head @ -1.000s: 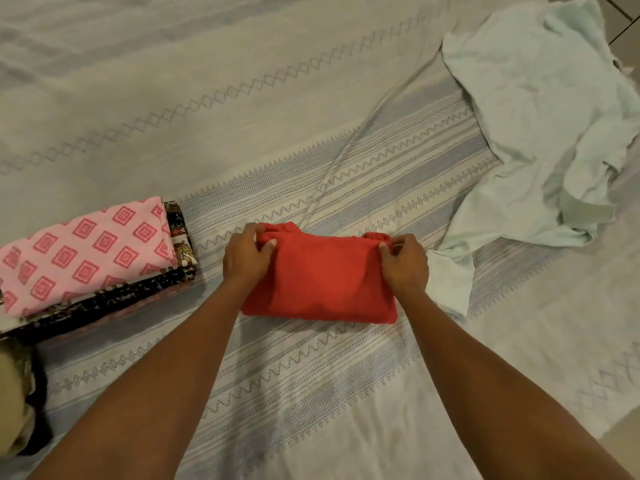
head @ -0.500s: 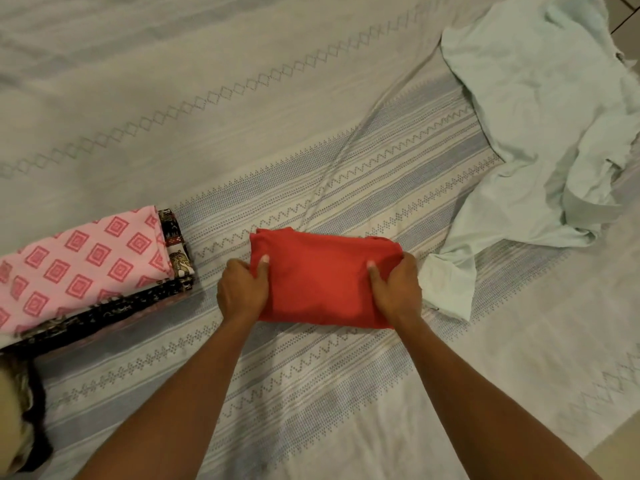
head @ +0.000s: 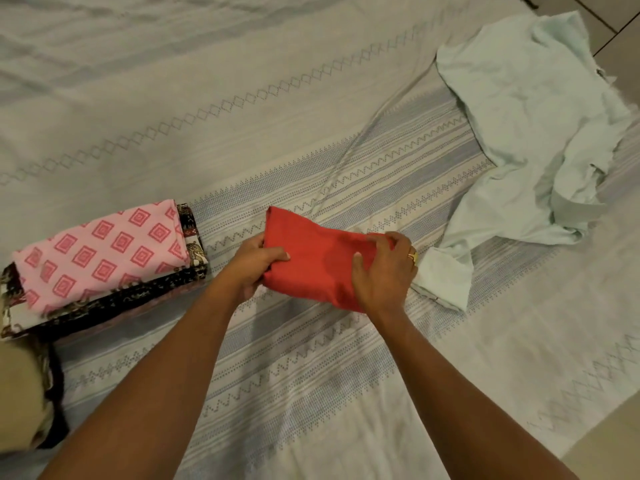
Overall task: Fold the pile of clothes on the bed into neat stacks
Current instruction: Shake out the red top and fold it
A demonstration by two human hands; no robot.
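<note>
Two hands are gripping a folded red garment (head: 322, 261) at the middle of the striped bed (head: 277, 358).
Fingers of the left hand (head: 254, 268) are hiding beneath its left edge, thumb on top; the right hand (head: 384, 271) is clasping and covering its right end. A folded stack (head: 104, 251) is sitting left, a pale green shirt (head: 526, 133) right.
</note>
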